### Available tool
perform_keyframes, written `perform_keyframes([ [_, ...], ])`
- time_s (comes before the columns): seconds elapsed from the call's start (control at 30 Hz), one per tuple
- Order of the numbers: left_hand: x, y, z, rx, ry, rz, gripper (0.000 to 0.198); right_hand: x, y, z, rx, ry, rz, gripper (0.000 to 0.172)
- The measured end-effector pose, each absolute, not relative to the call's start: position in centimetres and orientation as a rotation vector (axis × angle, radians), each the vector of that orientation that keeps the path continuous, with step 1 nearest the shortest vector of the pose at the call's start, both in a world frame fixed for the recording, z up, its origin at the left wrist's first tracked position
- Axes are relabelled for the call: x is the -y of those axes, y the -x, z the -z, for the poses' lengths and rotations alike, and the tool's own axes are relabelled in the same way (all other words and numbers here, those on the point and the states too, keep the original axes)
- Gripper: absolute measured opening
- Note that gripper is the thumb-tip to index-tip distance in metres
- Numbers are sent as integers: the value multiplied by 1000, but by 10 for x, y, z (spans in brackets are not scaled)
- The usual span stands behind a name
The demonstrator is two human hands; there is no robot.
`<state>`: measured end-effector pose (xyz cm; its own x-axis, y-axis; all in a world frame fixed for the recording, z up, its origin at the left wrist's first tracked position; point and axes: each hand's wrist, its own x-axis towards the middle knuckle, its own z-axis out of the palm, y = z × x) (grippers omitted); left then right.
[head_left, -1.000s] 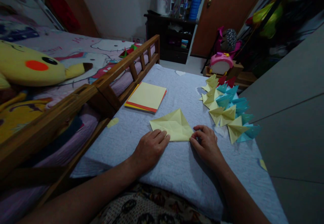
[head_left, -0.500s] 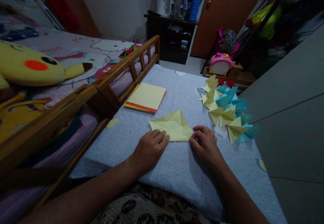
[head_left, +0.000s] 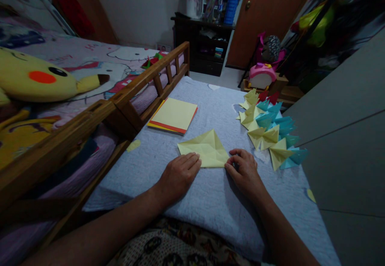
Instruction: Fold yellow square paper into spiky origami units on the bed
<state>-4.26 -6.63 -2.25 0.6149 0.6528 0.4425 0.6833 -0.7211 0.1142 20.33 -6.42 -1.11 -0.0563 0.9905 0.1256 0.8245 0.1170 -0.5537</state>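
A pale yellow origami paper (head_left: 209, 147), folded and marked with creases, lies on the bed-like table surface in front of me. Its peak points away from me, and one straight edge runs along the near side. My left hand (head_left: 183, 169) holds the paper's near left part down, fingers pressed together over its edge and covering that corner. At the near right corner, my right hand (head_left: 243, 167) pinches the paper between thumb and fingers, the other fingers curled.
Behind the paper to the left lies a stack of square coloured sheets (head_left: 174, 115). Several folded yellow, blue and red paper pieces (head_left: 264, 135) stand in rows at the right. A wooden bed rail (head_left: 150, 73) borders the left side, with a yellow plush toy (head_left: 39, 77) beyond it.
Almost nothing differs. The left hand's fingers have shifted very slightly on the paper, while the right hand keeps its pinch at the corner.
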Motion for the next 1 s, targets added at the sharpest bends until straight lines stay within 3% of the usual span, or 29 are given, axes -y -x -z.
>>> perform_keyframes([
  [1.0,67,41,19,1140,2735,620,25,63,-203,11,1905,1770,-482,11],
])
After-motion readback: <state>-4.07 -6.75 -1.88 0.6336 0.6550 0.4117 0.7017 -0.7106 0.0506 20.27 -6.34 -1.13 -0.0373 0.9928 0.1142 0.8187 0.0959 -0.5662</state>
